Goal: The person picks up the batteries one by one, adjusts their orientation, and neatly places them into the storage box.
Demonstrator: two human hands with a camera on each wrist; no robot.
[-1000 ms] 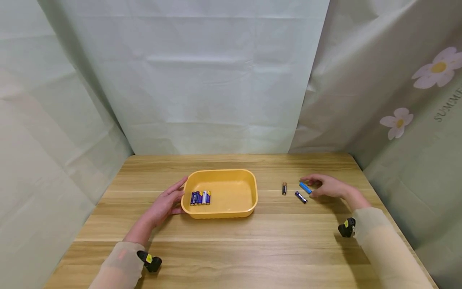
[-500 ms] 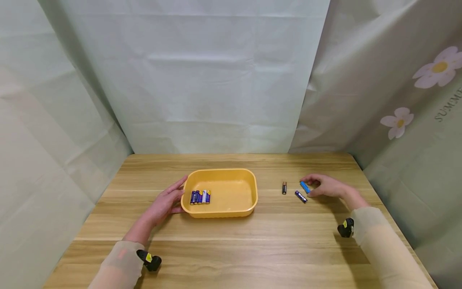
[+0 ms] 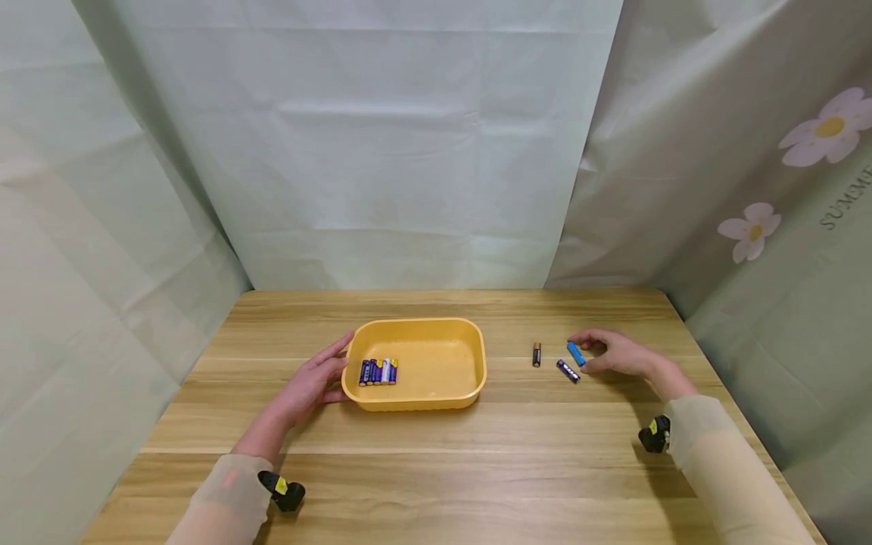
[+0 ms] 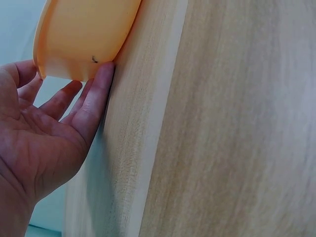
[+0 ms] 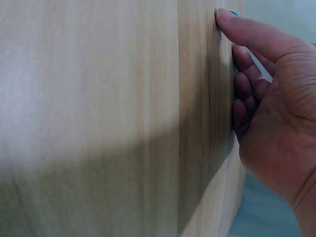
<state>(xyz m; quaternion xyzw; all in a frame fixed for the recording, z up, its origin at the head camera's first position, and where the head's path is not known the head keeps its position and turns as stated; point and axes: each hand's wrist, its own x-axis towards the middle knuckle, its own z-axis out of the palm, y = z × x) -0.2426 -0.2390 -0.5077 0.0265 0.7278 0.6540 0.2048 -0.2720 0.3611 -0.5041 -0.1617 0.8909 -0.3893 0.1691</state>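
My left hand (image 3: 315, 386) rests against the left end of a yellow plastic tray (image 3: 436, 403), its fingers fairly straight along the outer wall. The left wrist view shows these fingertips touching the tray's side (image 4: 84, 44). Inside the tray, several dark blue and yellow batteries (image 3: 378, 372) lie side by side at the left. Over on the right, my right hand (image 3: 616, 354) pinches a light blue battery (image 3: 576, 353) by its ends between thumb and forefinger, low over the table. Only a sliver of blue shows past the thumb (image 5: 228, 15) in the right wrist view.
A dark blue battery (image 3: 568, 371) lies just in front of the pinched one. Further left stands or lies a black battery with a copper end (image 3: 537, 355). The wooden table (image 3: 463, 469) meets pale hanging sheets at its back and sides.
The light blue battery has turned slightly between my right thumb and forefinger, its far end shifting a little. My left hand and the tray have stayed in place.
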